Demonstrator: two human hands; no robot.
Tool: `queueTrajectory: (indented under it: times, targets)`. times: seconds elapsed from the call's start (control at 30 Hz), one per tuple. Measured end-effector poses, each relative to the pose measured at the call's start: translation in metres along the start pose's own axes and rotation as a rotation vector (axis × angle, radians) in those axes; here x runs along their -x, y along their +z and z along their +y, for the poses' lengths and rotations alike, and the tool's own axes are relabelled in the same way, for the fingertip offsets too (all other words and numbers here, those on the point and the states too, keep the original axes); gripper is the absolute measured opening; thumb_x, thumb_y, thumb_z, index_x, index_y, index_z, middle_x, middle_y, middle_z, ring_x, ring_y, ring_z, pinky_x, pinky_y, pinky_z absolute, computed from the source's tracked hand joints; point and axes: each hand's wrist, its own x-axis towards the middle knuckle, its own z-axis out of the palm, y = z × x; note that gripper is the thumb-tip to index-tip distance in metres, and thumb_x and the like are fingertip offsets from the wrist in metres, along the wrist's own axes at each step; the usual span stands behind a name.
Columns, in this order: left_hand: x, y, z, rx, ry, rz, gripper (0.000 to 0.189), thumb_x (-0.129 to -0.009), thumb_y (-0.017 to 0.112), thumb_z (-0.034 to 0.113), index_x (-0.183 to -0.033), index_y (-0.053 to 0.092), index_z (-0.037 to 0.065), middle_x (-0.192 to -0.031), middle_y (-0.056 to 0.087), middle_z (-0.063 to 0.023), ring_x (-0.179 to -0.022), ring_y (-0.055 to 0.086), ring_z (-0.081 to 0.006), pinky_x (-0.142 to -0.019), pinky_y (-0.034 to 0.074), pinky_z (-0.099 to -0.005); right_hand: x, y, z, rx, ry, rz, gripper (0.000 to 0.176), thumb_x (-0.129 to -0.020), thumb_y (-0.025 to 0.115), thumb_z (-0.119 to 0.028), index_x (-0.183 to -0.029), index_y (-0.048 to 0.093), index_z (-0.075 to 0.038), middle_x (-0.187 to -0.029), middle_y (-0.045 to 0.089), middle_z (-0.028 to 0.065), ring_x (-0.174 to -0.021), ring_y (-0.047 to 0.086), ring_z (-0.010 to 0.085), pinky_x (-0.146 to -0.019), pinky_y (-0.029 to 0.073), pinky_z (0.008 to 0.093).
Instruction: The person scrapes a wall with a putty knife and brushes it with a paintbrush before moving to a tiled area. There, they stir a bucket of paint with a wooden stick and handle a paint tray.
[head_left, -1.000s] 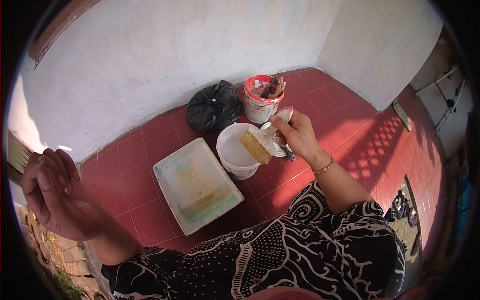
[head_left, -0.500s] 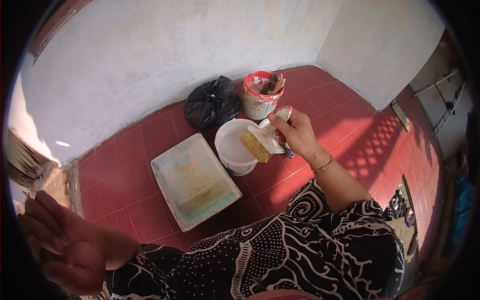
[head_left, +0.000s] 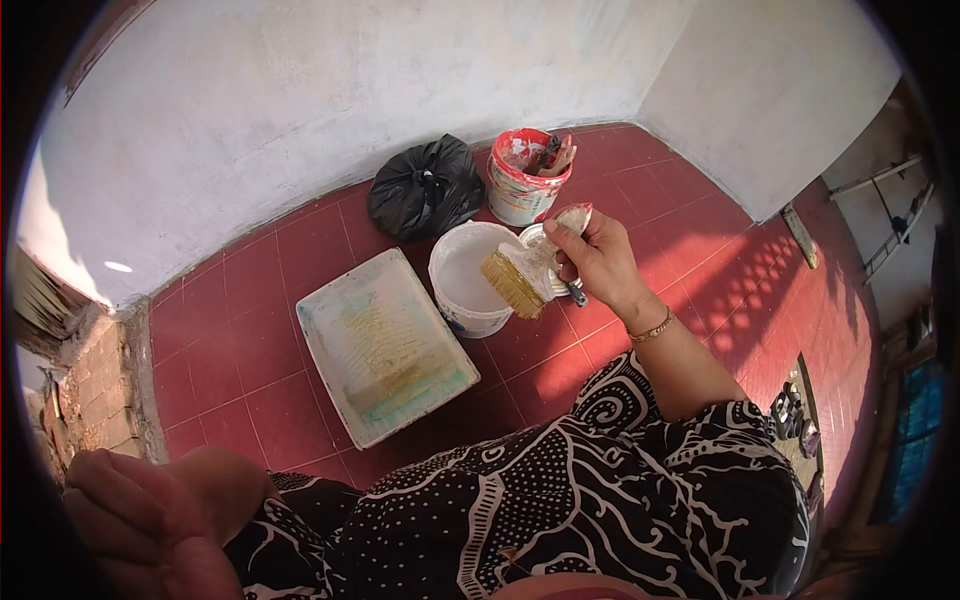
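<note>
My right hand [head_left: 603,258] grips a wide paintbrush [head_left: 515,285] by its paint-smeared, red-ended handle. Its yellowish bristles point down and left, in front of the right rim of a white bucket [head_left: 462,262] holding whitish liquid. Behind the brush, partly covered by my hand, is a small round white container or lid [head_left: 537,236]. A short dark handle end [head_left: 577,294] shows below it. Low at the left edge, my left hand [head_left: 150,525] is curled in a loose fist, with nothing visible in it. A paint tray [head_left: 318,372] with yellowish and greenish stains lies left of the bucket.
A tied black plastic bag [head_left: 425,190] and a red-rimmed bucket [head_left: 520,195] with tools inside stand near the whitish wall [head_left: 350,90]. Red floor tiles [head_left: 230,290] lie underneath. A wooden piece [head_left: 800,237] rests by the wall corner at right.
My left hand has lowered, its fingers curling from half open into a loose fist. My right hand still holds the paintbrush by the bucket, nearly unmoved. The view has shifted slightly.
</note>
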Motion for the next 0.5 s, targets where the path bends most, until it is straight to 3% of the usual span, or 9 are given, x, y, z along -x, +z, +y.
queueTrajectory:
  times: [0.03,0.13,0.23,0.33,0.5]
  targets:
    - [-0.009,0.009,0.005,-0.054,-0.025,-0.129,0.027,-0.083,0.061,0.020,-0.108,0.053,0.012,-0.071,0.038,0.0007,-0.055,0.036,-0.0100,-0.041,0.033,-0.0205,0.000,0.000,-0.001,0.007,0.007,0.000,0.024,-0.086,0.058,-0.024,-0.092,0.058,-0.001,-0.070,0.057,0.0009,-0.057,0.050,0.0051,-0.048,0.041,0.0216]
    - [-0.009,0.017,0.026,-0.093,-0.221,-0.098,0.023,-0.081,0.060,0.016,-0.101,0.050,0.011,-0.071,0.037,0.0037,-0.058,0.034,-0.0135,-0.046,0.035,-0.0262,0.001,0.001,-0.004,-0.010,0.013,-0.010,0.024,-0.086,0.058,-0.023,-0.092,0.058,0.000,-0.070,0.057,0.0009,-0.057,0.050,0.0049,-0.049,0.042,0.0213]
    - [-0.013,0.007,0.029,-0.146,-0.244,-0.262,0.033,-0.081,0.060,0.019,-0.110,0.045,0.016,-0.076,0.038,0.0028,-0.060,0.034,-0.0135,-0.045,0.035,-0.0261,-0.001,0.005,-0.001,-0.047,-0.027,0.020,0.021,-0.086,0.060,-0.025,-0.085,0.057,-0.004,-0.062,0.052,-0.0009,-0.048,0.048,0.0046,-0.042,0.040,0.0184]
    - [-0.014,0.007,0.031,-0.196,-0.250,-0.301,0.033,-0.082,0.058,0.020,-0.113,0.045,0.016,-0.079,0.039,0.0028,-0.061,0.034,-0.0134,-0.045,0.035,-0.0261,0.000,0.002,-0.002,-0.011,0.007,-0.016,0.024,-0.086,0.058,-0.024,-0.092,0.058,-0.001,-0.069,0.056,0.0005,-0.056,0.049,0.0048,-0.048,0.041,0.0215]
    - [-0.014,0.004,0.025,-0.183,-0.222,-0.360,0.033,-0.085,0.054,0.021,-0.116,0.044,0.018,-0.081,0.040,0.0030,-0.061,0.034,-0.0137,-0.043,0.030,-0.0253,-0.001,0.002,-0.001,-0.023,0.018,-0.006,0.021,-0.086,0.059,-0.022,-0.088,0.057,-0.002,-0.068,0.055,0.0003,-0.056,0.048,0.0049,-0.047,0.041,0.0213]
